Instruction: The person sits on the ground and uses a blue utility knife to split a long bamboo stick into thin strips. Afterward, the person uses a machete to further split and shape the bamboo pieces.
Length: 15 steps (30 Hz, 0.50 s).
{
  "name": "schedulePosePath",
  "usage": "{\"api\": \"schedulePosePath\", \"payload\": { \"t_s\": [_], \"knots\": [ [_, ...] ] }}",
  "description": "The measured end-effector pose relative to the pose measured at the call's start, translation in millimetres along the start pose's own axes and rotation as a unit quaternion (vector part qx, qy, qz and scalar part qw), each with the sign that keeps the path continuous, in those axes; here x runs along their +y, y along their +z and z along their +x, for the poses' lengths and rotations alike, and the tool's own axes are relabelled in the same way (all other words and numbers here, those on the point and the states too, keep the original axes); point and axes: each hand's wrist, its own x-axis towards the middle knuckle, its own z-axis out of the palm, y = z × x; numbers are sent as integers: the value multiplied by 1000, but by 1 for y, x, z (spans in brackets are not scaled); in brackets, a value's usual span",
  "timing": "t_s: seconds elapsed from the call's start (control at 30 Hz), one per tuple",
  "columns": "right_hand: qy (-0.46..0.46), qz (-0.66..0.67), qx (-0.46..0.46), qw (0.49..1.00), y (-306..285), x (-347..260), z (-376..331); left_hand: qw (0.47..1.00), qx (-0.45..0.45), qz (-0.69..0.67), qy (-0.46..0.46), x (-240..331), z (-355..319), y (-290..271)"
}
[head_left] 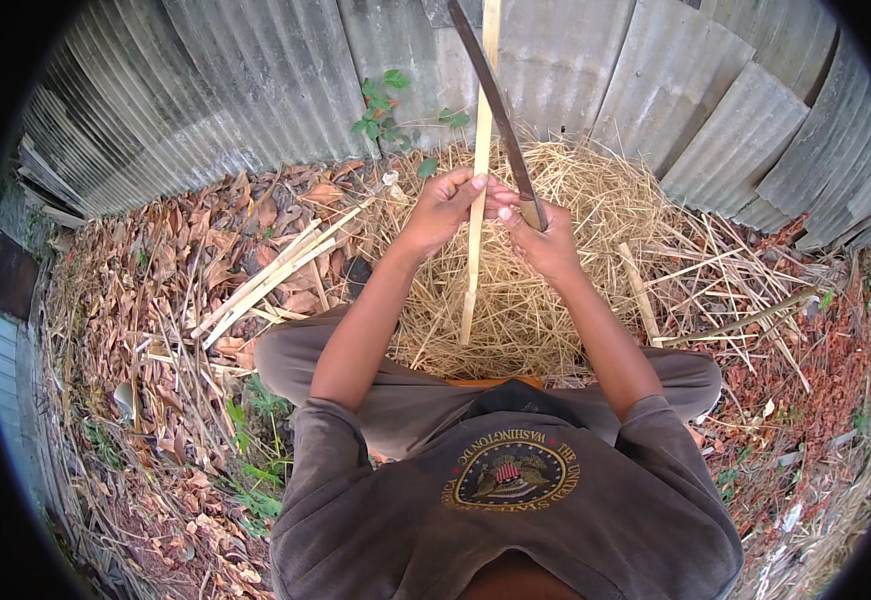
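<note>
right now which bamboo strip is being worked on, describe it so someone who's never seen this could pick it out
Start at the corrugated metal fence, then drop to the heap of pale shavings in front of the seated person. The bamboo strip stands nearly upright there, gripped by the left hand beside the right hand and its long dark blade. The other split strips lie flat among dry leaves to the left.

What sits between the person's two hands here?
In the head view, a pale bamboo strip runs upright between the left hand and right hand; the right hand also grips a long dark blade.
</note>
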Motion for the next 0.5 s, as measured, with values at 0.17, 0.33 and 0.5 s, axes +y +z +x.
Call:
{"api": "schedulePosePath", "payload": {
  "t_s": [0.17, 0.33, 0.5],
  "knots": [
    [21, -35, 91, 995, -25, -1, -27, 958, 219, 77, 170, 1, 12, -12],
    [218, 47, 96, 970, -37, 10, -60, 922, 306, 64, 228, 31, 30, -20],
    [352, 87, 99, 927, -33, 76, -96, 917, 320, 50, 232, 50, 41, -20]
  ]
}}
